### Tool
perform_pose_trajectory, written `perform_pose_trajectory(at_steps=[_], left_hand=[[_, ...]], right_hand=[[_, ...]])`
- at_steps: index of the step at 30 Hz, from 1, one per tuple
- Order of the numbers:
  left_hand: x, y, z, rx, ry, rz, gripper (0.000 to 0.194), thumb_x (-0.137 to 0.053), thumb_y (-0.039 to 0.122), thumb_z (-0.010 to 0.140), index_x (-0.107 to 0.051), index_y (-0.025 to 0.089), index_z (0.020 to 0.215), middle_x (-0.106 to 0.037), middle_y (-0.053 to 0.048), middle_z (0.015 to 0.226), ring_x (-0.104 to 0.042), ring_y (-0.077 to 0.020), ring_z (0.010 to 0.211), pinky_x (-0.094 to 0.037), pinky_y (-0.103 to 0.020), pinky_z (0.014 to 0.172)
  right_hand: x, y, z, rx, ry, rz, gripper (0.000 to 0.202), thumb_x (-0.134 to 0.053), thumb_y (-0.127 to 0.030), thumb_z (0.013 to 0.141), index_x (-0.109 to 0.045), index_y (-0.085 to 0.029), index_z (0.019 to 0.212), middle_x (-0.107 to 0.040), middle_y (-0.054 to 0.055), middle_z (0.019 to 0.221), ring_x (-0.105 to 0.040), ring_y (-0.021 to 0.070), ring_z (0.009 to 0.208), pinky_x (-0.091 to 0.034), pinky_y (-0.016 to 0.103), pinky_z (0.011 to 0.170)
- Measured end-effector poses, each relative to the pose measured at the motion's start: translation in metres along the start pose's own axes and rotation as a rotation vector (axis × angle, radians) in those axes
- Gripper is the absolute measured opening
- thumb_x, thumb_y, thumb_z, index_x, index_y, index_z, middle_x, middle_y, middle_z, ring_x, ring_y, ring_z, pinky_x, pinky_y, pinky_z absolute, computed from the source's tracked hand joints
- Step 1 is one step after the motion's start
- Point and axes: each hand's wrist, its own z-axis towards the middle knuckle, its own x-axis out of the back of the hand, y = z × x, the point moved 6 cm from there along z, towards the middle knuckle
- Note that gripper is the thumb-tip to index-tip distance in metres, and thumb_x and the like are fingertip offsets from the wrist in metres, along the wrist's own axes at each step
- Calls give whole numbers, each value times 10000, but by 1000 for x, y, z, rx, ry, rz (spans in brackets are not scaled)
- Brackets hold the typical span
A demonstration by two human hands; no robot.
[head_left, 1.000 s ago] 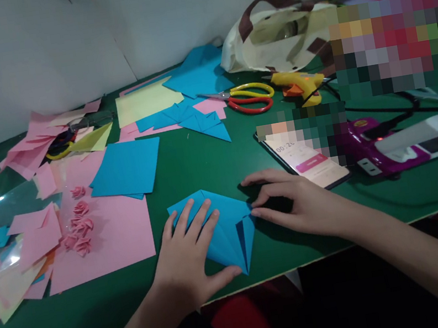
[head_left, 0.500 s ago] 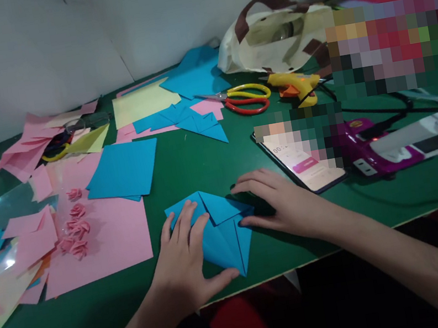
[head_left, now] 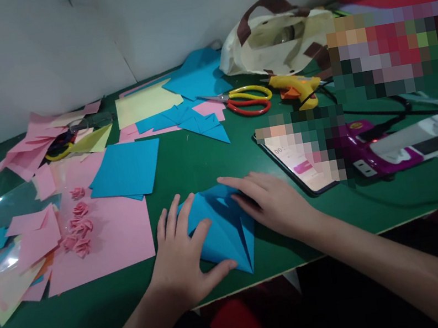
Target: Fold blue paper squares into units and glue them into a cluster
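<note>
A folded blue paper [head_left: 225, 236] lies near the table's front edge, its right part raised a little with an open fold. My left hand [head_left: 186, 253] rests on its left side, fingers spread. My right hand [head_left: 269, 200] is at its upper right, thumb and fingers closed around the raised flap; the thumb tip is partly hidden. Blue square sheets [head_left: 125, 169] lie up and to the left. Several small pink paper roses [head_left: 80, 226] sit on a pink sheet [head_left: 125, 230] at the left.
Scissors [head_left: 247, 97] and a yellow glue gun [head_left: 294, 90] lie at the back, before a cream bag [head_left: 234, 55]. To the right are a phone [head_left: 307, 166] and a purple power strip [head_left: 367, 147] with cables. Paper scraps [head_left: 33, 234] cover the left.
The blue paper's upper right flap has lifted and bent under my right hand, which has moved slightly left and up. My left hand stays on the paper, shifted slightly left.
</note>
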Motion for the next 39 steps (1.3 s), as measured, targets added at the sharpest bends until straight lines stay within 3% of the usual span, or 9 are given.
perform_pose_trajectory(at_steps=[2, 5, 8, 11, 16, 22, 28, 36, 39], left_hand=[[0, -2, 0, 9, 15, 10, 567, -472, 595, 812, -565, 153, 1155, -298, -199, 1442, -267, -411, 1298, -304, -589, 968], [1, -6, -1, 48, 36, 48, 623, -401, 620, 833, -526, 162, 1237, -414, -203, 1345, -422, -379, 1160, -402, -547, 878], [1, -10, -3, 132, 55, 73, 589, -354, 561, 878, -497, 153, 1278, -512, -189, 1176, -493, -332, 996, -452, -508, 788], [1, -10, -5, 179, 92, 48, 457, -358, 405, 919, -500, 148, 1269, -538, -152, 1061, -502, -283, 922, -464, -464, 769], [6, -10, -5, 163, 165, -36, 296, -381, 243, 909, -556, 164, 1134, -472, -155, 1261, -422, -310, 1174, -409, -491, 905], [8, -20, -2, 147, 154, -200, 239, -312, 78, 882, -507, 176, 980, -578, -102, 1191, -488, -226, 1150, -426, -415, 923], [12, -34, 4, 136, 120, -221, 302, -334, 114, 911, -516, 201, 1135, -620, -62, 1121, -556, -194, 1053, -451, -388, 886], [15, -38, 9, 42, 90, -235, 212, -407, 154, 916, -607, 214, 957, -630, -32, 1141, -516, -186, 1137, -411, -383, 954], [14, -43, 10, 62, 73, -216, 209, -420, 211, 924, -591, 230, 1042, -538, -35, 1290, -423, -204, 1245, -363, -411, 1008]], right_hand=[[9, -3, 2, 8, 107, 33, 332, -412, -183, 908, -477, -201, 1233, -626, 99, 998, -586, 215, 918, -496, 370, 773], [21, -13, 1, 113, 219, 95, 214, -480, -205, 890, -526, -192, 1099, -601, 86, 960, -574, 174, 878, -491, 293, 720], [17, -36, -4, 412, 122, 79, 125, -508, -288, 889, -561, -180, 923, -600, 48, 830, -550, 138, 727, -443, 255, 611], [2, -48, -9, 566, -53, 60, 288, -489, -446, 877, -575, -170, 872, -604, 45, 814, -535, 140, 695, -409, 273, 602], [-15, -38, -6, 395, -244, 57, 467, -512, -603, 788, -579, -164, 934, -596, 94, 967, -544, 200, 851, -431, 330, 716], [-8, -31, -3, 372, -183, -19, 353, -571, -489, 807, -588, -159, 933, -589, 107, 1009, -546, 210, 867, -432, 330, 714], [-5, -39, -6, 523, -93, -64, 206, -465, -284, 909, -586, -159, 798, -642, 58, 917, -559, 162, 762, -420, 305, 674], [-5, -31, 0, 353, -120, 59, 186, -419, -182, 904, -565, -147, 794, -627, 65, 820, -559, 152, 750, -426, 277, 671], [-6, -30, 1, 328, -183, 106, 181, -423, -222, 902, -572, -152, 826, -621, 77, 875, -554, 163, 798, -420, 289, 704]])
